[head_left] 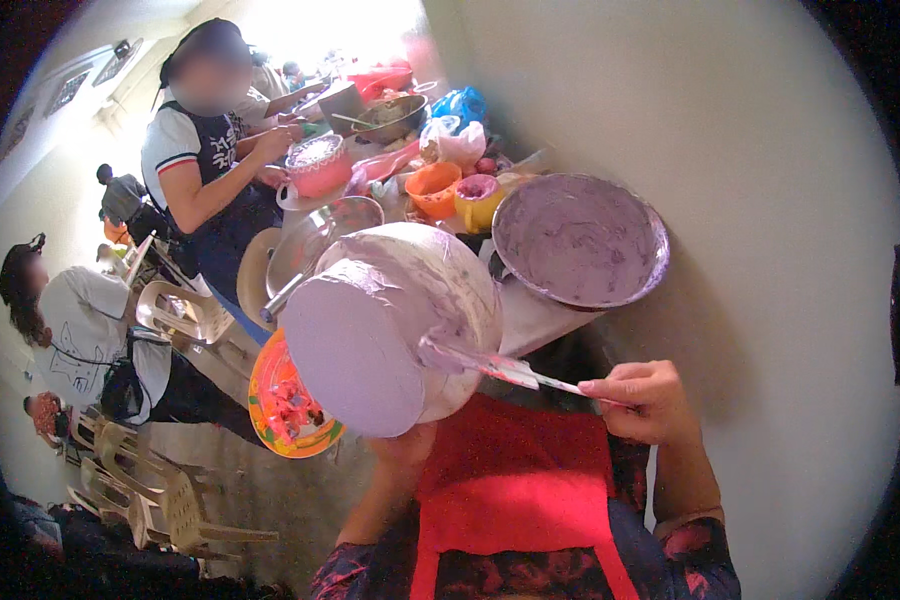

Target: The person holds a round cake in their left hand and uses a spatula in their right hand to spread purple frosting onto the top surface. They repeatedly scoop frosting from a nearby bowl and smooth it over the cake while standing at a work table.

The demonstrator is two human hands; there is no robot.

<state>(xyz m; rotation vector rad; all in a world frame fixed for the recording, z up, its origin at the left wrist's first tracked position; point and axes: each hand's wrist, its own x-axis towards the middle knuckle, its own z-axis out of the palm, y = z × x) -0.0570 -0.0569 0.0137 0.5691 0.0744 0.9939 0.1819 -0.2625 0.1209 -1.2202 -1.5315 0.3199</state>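
In the head view, the cake (355,350) was near the middle, raised in front of my apron (515,480) and tipped so that its flat purple face pointed toward eight o'clock and partly up at me; its axis ran from eight back to two. My left hand (405,447) was under it at six o'clock, I judge to bear its weight and keep that tilt; the cake hid those fingers, so I cannot tell how far they were open. My right hand (645,402), at four o'clock, was closed round the spatula's end, thumb and fingers pinched together, probably for a light, steerable stroke. The spatula (515,372) pointed just past nine, its purple-smeared tip laid against the cake's near side. The icing bowl (653,228) sat at two o'clock on the table (545,325), within easy reach of the spatula, it seemed. A metal bowl (355,212) stood at eleven, and an orange plate (258,400) showed at eight, beyond the cake's face.
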